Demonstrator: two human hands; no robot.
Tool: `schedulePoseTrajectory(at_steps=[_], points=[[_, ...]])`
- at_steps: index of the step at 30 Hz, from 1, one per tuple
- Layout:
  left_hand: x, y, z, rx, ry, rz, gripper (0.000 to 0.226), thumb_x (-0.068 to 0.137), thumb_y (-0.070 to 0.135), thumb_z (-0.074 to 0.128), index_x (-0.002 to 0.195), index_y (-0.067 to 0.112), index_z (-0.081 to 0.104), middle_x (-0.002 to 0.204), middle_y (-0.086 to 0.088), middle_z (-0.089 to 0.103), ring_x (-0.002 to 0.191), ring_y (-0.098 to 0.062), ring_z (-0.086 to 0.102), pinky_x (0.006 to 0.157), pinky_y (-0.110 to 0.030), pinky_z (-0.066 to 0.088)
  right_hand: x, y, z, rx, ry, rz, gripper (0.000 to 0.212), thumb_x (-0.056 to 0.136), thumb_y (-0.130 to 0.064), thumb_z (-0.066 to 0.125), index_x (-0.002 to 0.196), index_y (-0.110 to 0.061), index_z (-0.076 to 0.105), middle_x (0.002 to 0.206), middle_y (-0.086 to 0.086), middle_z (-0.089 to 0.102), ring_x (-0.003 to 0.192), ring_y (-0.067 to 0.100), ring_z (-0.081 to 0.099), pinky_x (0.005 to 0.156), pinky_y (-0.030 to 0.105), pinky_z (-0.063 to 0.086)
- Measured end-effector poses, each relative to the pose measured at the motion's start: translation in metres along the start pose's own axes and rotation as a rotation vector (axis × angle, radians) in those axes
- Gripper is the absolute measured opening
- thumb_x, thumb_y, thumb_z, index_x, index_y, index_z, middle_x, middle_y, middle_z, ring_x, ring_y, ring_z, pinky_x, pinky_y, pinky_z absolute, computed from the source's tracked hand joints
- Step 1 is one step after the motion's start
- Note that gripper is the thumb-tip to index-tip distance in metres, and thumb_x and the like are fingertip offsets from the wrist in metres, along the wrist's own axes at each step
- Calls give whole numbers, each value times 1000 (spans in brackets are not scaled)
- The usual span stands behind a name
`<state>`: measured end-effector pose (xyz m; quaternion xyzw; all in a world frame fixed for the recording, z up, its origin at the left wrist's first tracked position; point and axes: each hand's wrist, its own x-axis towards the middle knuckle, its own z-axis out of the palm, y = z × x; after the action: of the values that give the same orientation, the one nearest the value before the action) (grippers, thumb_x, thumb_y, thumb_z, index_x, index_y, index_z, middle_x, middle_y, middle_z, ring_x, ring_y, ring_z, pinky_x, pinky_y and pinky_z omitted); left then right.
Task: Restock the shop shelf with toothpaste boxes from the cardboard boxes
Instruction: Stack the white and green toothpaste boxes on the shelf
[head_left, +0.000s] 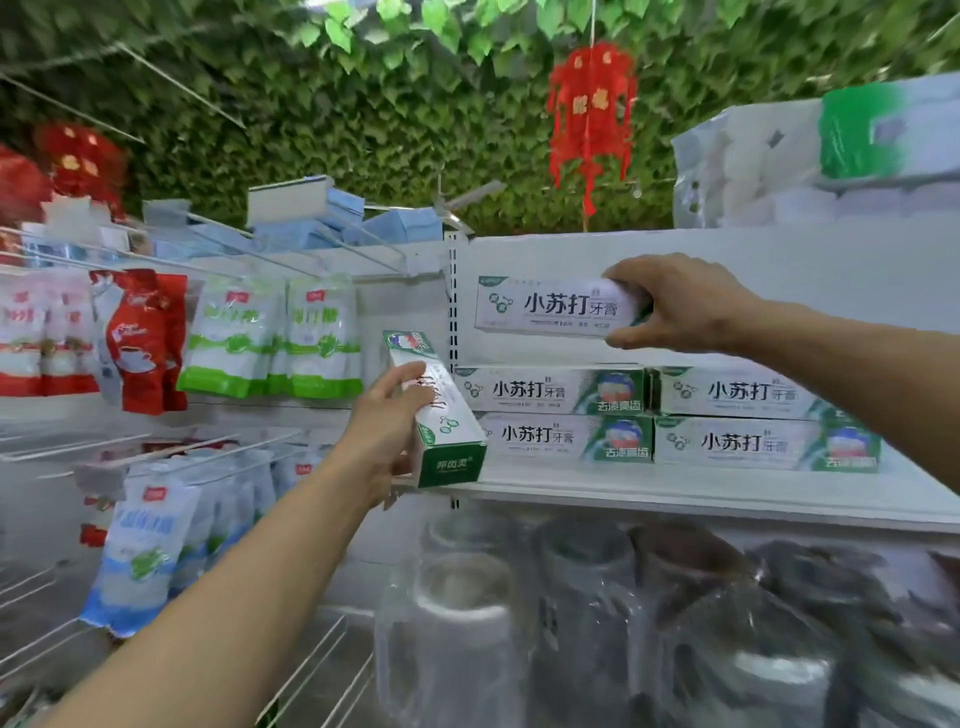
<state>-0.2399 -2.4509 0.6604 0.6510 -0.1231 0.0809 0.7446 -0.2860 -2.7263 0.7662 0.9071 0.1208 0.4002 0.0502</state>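
My right hand (680, 306) grips the right end of a white and green toothpaste box (545, 309), held level in the air above the stacked boxes. Two stacks of toothpaste boxes (660, 415), each two high, lie on the white shelf (675, 493). My left hand (389, 415) holds another toothpaste box (441, 415) tilted on end, its green end cap facing me, just left of the stacks at the shelf's left end. No cardboard box is in view.
Hanging bags of white and green packets (270, 338) and a red packet (145, 343) fill wire hooks at the left. Clear plastic containers (467, 597) stand on the shelf below. Wrapped tissue rolls (779, 166) sit on top. A red paper lantern (592, 119) hangs overhead.
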Motion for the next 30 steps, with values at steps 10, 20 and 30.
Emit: schedulePoseTrajectory(at_steps=[10, 20, 30], points=[[48, -6, -6, 68, 24, -6, 31, 98, 18, 52, 122, 36, 59, 82, -4, 70, 49, -7, 64, 41, -18, 45, 62, 5, 74, -33, -126, 12, 43, 71, -39, 71, 109, -26, 57, 100, -1, 62, 88, 24, 59, 73, 34, 47], [64, -10, -7, 75, 9, 22, 43, 97, 19, 55, 132, 43, 51, 87, -2, 75, 64, -15, 71, 65, -35, 50, 73, 16, 98, 6, -203, 7, 50, 74, -37, 74, 119, -26, 54, 111, -2, 60, 94, 22, 57, 80, 35, 45], [54, -9, -10, 106, 25, 131, 62, 89, 13, 66, 144, 14, 37, 103, 4, 66, 74, -14, 70, 62, -35, 56, 67, 8, 96, -111, -227, -31, 59, 91, -24, 58, 145, -23, 34, 144, 4, 42, 122, 26, 47, 95, 40, 42]])
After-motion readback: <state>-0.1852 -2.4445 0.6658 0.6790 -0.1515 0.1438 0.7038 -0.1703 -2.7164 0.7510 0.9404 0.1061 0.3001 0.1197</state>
